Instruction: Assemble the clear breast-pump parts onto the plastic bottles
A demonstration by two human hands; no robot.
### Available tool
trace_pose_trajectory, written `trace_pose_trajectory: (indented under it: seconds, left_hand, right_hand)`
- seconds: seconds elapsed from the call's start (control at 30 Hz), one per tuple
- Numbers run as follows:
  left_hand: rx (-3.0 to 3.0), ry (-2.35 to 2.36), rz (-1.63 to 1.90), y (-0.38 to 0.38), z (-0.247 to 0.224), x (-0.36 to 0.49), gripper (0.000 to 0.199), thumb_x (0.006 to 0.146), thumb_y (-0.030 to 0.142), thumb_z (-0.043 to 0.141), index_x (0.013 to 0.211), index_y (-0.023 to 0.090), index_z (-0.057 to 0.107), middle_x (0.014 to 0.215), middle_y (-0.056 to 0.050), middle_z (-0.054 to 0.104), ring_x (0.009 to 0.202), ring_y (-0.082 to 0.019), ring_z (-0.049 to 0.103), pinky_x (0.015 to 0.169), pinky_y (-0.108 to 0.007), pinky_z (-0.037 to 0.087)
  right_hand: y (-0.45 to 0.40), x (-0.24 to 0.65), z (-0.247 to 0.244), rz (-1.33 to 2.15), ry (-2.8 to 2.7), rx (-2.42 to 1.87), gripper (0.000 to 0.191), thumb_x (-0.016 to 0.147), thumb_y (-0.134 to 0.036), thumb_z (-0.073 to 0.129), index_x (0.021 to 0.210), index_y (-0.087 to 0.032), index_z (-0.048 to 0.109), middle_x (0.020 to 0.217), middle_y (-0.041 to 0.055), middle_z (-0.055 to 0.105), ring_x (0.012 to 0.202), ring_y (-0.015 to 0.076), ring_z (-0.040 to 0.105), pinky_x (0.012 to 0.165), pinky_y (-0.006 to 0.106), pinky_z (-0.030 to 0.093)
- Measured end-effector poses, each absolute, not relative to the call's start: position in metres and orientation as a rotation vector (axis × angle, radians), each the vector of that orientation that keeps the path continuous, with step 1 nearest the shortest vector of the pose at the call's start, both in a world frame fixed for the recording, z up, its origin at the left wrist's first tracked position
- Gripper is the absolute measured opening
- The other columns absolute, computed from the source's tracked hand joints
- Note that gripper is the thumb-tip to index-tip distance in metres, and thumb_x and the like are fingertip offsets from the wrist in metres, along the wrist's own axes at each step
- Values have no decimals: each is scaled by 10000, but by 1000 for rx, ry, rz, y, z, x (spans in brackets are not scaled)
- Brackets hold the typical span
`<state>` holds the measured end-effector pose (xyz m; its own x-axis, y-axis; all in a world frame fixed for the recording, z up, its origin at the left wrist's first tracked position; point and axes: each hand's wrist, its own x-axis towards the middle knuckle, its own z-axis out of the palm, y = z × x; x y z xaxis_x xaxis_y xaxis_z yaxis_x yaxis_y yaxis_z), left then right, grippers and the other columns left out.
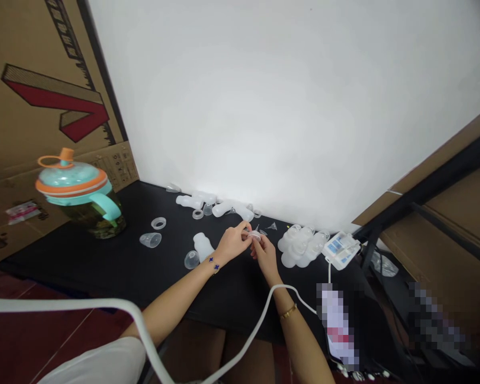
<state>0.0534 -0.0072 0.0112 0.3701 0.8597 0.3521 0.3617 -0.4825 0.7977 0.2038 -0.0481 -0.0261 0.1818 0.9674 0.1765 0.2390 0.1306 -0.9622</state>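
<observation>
Far left the orange-lidded jug (74,193) stands well away, then a plastic bottle (203,246), then the left hand (232,242) and right hand (265,257) both pinching a clear ring (254,234) — a loosened grip could drop it among the loose parts — and the pump's (341,250) label is too small for me to read, while its white cable (300,297) could snag the right wrist

Water jug (78,186) left of plastic parts (203,246)

The bench (104,269) is draped in black cloth, with a teal-and-orange lidded jug (78,186) standing at its left end. Clear plastic cups (150,240), a pale ring (159,223) and bottle bodies (190,201) lie scattered towards the back edge. Further right sit a heap of clear moulded parts (298,246) and a white electric unit (341,250).
</observation>
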Motion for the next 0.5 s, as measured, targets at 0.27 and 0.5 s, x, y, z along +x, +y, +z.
trace_pose_trajectory:
  seconds: [0.27,0.5]
  left_hand:
    - [2024,1064,1034,-9,13,54,120,864,193,608,965,247,573,754,25,770,703,-190,752,668,-255,506]
    - [1989,1046,1050,-9,10,55,115,858,198,610,954,244,567,760,17,769,698,-189,752,665,-252,518]
  right_hand:
    - [-49,203,-23,823,-1279,-1353,308,903,-515,591,860,-213,633,627,-31,588,505,129,538,469,239,419]
    - [-51,202,-19,782,-1288,-1356,311,916,-509,576,806,-220,614,604,-39,573,528,138,538,511,254,424]
